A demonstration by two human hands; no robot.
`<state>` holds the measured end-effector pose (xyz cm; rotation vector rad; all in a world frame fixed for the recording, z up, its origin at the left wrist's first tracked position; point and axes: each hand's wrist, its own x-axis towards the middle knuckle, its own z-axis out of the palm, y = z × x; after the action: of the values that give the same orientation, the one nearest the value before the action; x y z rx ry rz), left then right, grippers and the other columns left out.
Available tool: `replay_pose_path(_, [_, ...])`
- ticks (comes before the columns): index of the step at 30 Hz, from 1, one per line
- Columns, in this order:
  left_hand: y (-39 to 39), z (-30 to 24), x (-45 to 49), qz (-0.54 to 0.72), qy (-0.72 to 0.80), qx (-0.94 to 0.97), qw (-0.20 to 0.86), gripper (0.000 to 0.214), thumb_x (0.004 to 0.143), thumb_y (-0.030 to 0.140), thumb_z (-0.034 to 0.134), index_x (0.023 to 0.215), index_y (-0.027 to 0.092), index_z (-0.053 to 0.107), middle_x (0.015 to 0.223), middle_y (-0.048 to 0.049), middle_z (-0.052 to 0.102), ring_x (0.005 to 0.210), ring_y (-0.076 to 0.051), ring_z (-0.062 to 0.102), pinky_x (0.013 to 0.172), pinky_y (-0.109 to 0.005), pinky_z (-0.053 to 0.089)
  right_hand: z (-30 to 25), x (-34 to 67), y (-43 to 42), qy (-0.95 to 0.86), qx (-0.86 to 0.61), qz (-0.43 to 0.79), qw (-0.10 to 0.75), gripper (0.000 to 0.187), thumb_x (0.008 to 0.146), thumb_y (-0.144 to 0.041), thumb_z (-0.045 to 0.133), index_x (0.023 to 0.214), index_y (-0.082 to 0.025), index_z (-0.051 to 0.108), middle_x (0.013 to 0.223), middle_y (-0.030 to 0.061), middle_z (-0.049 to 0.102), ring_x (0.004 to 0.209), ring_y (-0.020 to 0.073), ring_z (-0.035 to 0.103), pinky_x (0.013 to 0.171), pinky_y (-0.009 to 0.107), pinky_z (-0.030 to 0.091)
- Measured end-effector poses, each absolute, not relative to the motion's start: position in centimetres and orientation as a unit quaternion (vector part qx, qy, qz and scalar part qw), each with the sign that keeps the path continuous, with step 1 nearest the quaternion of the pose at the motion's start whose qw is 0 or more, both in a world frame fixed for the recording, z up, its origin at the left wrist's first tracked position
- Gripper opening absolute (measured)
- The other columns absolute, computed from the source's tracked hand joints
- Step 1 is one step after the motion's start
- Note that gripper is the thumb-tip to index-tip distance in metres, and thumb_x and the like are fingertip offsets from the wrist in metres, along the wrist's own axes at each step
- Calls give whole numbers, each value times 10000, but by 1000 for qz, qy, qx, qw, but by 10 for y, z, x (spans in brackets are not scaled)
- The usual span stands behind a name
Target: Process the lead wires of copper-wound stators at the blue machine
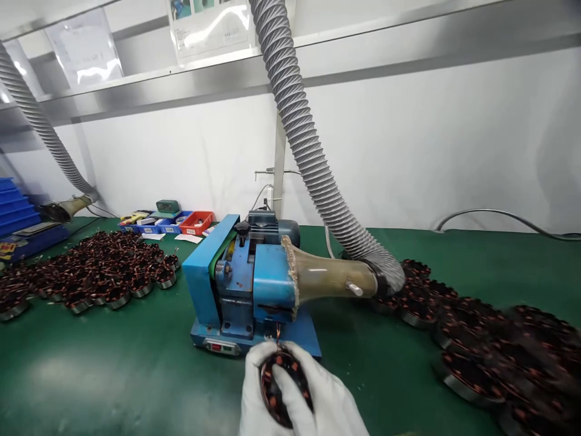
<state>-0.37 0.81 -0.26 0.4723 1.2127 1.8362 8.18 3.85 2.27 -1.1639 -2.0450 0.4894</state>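
Both my hands wear white gloves and hold one round motor stator [271, 395], a ring with copper windings and a dark inside. My left hand [252, 387] wraps its left edge. My right hand [333, 396] closes round the right side, and a gloved finger lies across the middle. From the top of the stator a thin bundle of copper wire ends [278, 333] sticks up, close below the hood of the blue belt-driven machine [275, 278]. Whether the wire ends touch the machine, I cannot tell.
Several stators [472, 369] lie on the green table [136, 375] at right, and a bigger pile [104, 266] at left. A grey hose [313, 151] joins the machine's funnel [336, 278]. Small bins [196, 223] and blue trays [16, 209] stand farther back.
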Motion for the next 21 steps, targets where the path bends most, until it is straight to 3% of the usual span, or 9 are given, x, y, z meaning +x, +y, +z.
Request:
replay_pose_path(2, [23, -8, -10, 738, 483, 184, 433, 193, 728, 357, 695, 860, 220, 662, 858, -71, 709, 836, -243, 674, 773, -352, 543, 23, 77, 53, -806, -458, 185, 327, 301, 865, -233, 450, 1073, -193, 665, 998, 100, 758, 840, 252, 727, 756, 326, 573])
replay_pose_path(5, [44, -18, -13, 751, 471, 187, 422, 371, 577, 214, 790, 918, 228, 644, 938, -52, 712, 869, -216, 669, 817, -314, 516, 24, 69, 69, -804, -493, 193, 269, 354, 902, -211, 342, 1056, -174, 659, 984, 117, 757, 830, 253, 724, 733, 340, 563])
replay_pose_path(8, [60, -26, -14, 762, 451, 185, 427, 352, 582, 223, 769, 911, 217, 643, 932, -51, 722, 858, -206, 672, 787, -300, 515, 31, 62, 80, -777, -544, 220, 228, 371, 915, -238, 313, 1035, -197, 662, 919, 108, 762, 827, 271, 717, 735, 375, 548])
replay_pose_path(13, [72, -16, -22, 753, 444, 147, 463, 377, 468, 203, 833, 802, 198, 657, 817, -31, 735, 783, -167, 664, 739, -237, 503, 52, 57, 89, -756, -573, 250, 193, 347, 918, -252, 327, 945, -230, 672, 903, 95, 756, 866, 290, 698, 749, 397, 525])
replay_pose_path(18, [54, -10, -20, 744, 445, 109, 486, 391, 468, 223, 832, 814, 214, 649, 822, -10, 730, 776, -158, 672, 727, -214, 512, 44, 64, 76, -771, -551, 234, 218, 361, 915, -243, 318, 977, -209, 672, 888, 95, 763, 815, 296, 709, 722, 412, 539])
replay_pose_path(21, [33, -19, -15, 730, 457, 84, 500, 341, 605, 378, 765, 887, 233, 640, 899, -43, 732, 815, -191, 688, 737, -253, 533, 25, 73, 60, -813, -491, 204, 239, 341, 879, -224, 369, 1031, -191, 672, 978, 99, 759, 786, 279, 722, 697, 377, 555])
